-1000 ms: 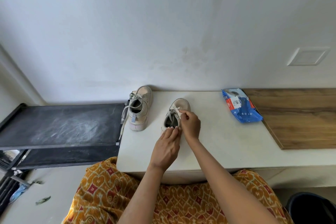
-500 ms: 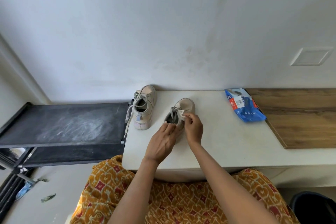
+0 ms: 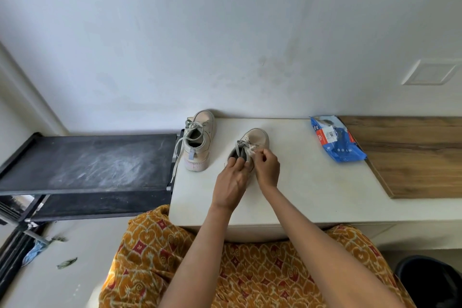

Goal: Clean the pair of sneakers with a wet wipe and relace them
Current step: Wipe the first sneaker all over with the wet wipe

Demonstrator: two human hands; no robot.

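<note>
Two pale sneakers stand on a white counter (image 3: 312, 182), both with toes pointing at the far wall. The near sneaker (image 3: 257, 139) sits in the middle of the counter. The left hand (image 3: 231, 181) grips its heel end, fingers curled over the collar at the shoe's opening. The right hand (image 3: 267, 167) is just beside it on the right, its fingertips pinching a small crumpled white wet wipe (image 3: 250, 149) against the laced area of the shoe. Grey laces cross the tongue just left of the wipe.

The second sneaker (image 3: 200, 140) stands apart to the left, at the counter's left edge, upright, its opening dark and showing nothing inside. One grey lace end (image 3: 176, 160) hangs loose from it over the counter's side, toward a black shelf (image 3: 87, 162) that sits lower on the left and is dusted with white smears.

At the far right of the counter lies a blue wipes packet (image 3: 336, 141), flat, with a white label on top; whether it is sealed or open cannot be told. It touches the edge of a wooden board (image 3: 412, 152) that covers the counter's right end. A dark round bin (image 3: 430, 280) shows at the near right corner; its contents cannot be made out. Orange patterned cloth (image 3: 250, 275) covers the person's lap.
</note>
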